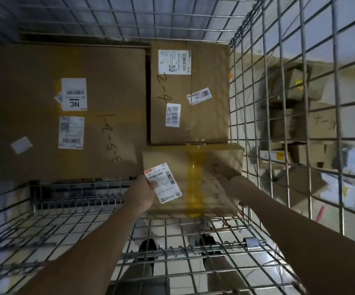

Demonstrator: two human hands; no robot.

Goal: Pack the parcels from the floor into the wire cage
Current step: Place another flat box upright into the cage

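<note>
Head view: both hands hold a taped parcel (193, 179) inside the wire cage (278, 103). Left hand (142, 194) grips its near-left edge, fingers curled onto the white label (162, 183). Right hand (230, 188) grips the right side, thumb on top; its other fingers are hidden beneath. Just beyond the fingertips lies a box marked T6-538 (190, 92), touching the held parcel's far edge. Left of the left fingers lies a large flat box (70, 111). Past the mesh right of the right hand, more parcels (300, 124) lie piled.
</note>
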